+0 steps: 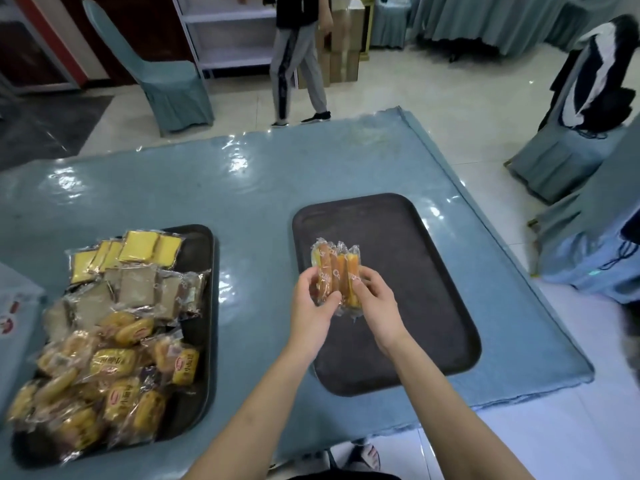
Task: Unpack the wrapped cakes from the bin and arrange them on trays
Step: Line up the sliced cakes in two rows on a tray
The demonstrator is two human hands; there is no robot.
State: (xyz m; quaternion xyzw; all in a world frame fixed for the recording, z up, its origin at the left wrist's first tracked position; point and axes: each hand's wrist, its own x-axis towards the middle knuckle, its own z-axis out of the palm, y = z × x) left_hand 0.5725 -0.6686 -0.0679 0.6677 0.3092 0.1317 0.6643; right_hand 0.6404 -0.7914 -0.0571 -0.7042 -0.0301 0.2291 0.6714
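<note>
A bundle of several orange wrapped cakes (334, 265) is held upright over the left part of the dark right tray (415, 289). My left hand (313, 306) grips the bundle's left side with thumb and fingers. From the other side, my right hand (375, 303) pinches it. A second dark tray (199, 306) on the left is heaped with wrapped cakes: yellow flat ones (138, 249) at the back, brown squares (138, 289) in the middle, golden round ones (110, 375) in front. No bin is in view.
The trays lie on a blue cloth under clear plastic on the table (259, 185). A person (298, 57) walks beyond the far edge. Covered chairs stand at the back left (166, 74) and right (568, 147). A printed bag (14, 306) lies at the left edge.
</note>
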